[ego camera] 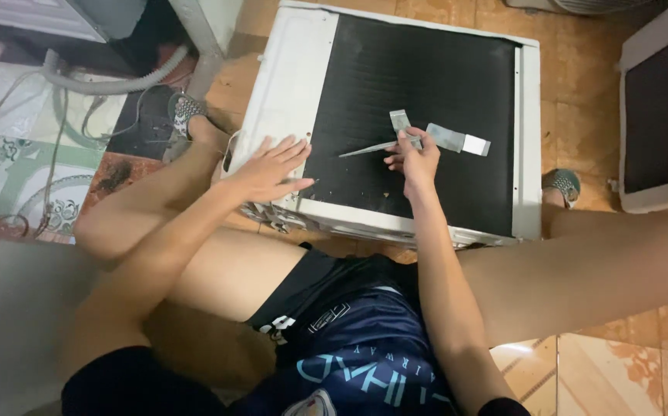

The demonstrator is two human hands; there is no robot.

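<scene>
While the white metal air-conditioner casing (287, 85) with its black, finely ribbed fin panel lies flat on the orange tiled floor (580, 62), the left hand (272, 168) rests palm-down on the casing's near left corner, fingers spread apart and flat. Over the middle of the dark panel, the right hand (415, 158) has its fingers pinched together on a thin grey metal comb-like tool (434, 139) with flat, angled strips. A corrugated grey hose (110, 81) curls beyond the casing's left side.
</scene>
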